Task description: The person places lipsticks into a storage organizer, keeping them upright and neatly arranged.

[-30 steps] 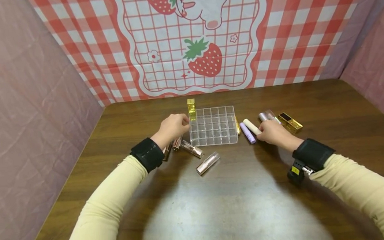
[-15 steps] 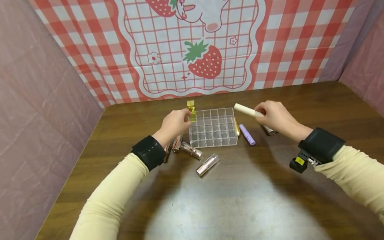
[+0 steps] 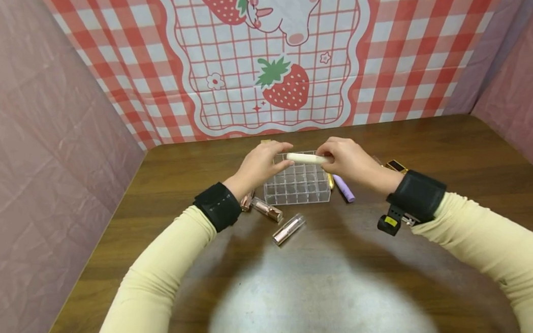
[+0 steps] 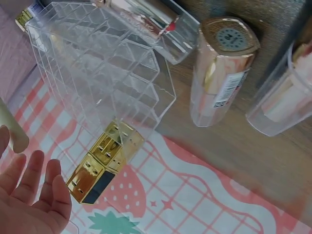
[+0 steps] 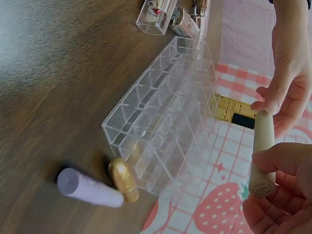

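My right hand (image 3: 349,161) pinches a cream lipstick tube (image 3: 303,158) near one end, holding it level above the clear acrylic organizer (image 3: 297,191). My left hand (image 3: 262,163) is at the tube's other end; its thumb and spread fingers lie around the tip without closing on it. In the left wrist view those fingers (image 4: 36,190) are relaxed beside the tube. A gold lipstick with a dark panel (image 4: 100,173) stands in a corner compartment of the organizer. A purple tube (image 5: 90,187) and a rounded gold tube (image 5: 124,180) lie beside the organizer.
In front of the organizer lie a rose-gold lipstick with a clear cap (image 3: 288,230) and another similar one (image 3: 267,209). A gold case with a dark top (image 3: 396,166) is partly hidden behind my right wrist. A checked strawberry cloth (image 3: 391,67) hangs behind the table.
My right hand has picked the cream lipstick tube up off the table and carried it left over the organizer. My left hand has moved right from the organizer's corner and opened toward the tube's tip.
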Available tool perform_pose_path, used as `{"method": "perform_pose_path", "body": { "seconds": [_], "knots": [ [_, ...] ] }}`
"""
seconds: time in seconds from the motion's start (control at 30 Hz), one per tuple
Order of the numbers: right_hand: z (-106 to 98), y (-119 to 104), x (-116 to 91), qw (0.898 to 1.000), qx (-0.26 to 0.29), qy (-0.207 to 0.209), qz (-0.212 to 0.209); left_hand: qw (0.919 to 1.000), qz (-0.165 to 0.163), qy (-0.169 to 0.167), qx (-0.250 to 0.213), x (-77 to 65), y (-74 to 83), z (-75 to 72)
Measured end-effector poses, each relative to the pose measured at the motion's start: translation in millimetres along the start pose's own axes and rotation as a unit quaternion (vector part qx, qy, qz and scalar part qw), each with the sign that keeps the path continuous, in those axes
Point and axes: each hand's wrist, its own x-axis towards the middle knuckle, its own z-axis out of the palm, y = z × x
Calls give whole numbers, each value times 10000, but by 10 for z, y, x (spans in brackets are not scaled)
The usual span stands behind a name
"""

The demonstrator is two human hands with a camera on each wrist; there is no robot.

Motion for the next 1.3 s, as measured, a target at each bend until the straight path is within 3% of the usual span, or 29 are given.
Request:
{"method": "perform_pose_path", "body": {
  "seconds": [0.57, 0.73, 1.0, 1.13, 1.3],
  "knots": [
    [78, -58, 89, 9999, 99, -60, -13, 9985, 393, 253, 269, -29, -44, 13],
    [54, -34, 96, 9999, 91, -53, 40, 9969, 539, 397, 411, -5, -73, -95],
    [8, 61, 45, 9997, 1, 154, 190, 9958, 492, 576, 518, 121, -120, -303],
    [14, 105, 30, 9997, 13, 203, 154, 9952, 516, 537, 641, 192, -102, -371],
    [25, 142, 16, 9997, 32, 251, 53, 9913, 605, 305, 1131, 264, -46, -429]
  ]
}}
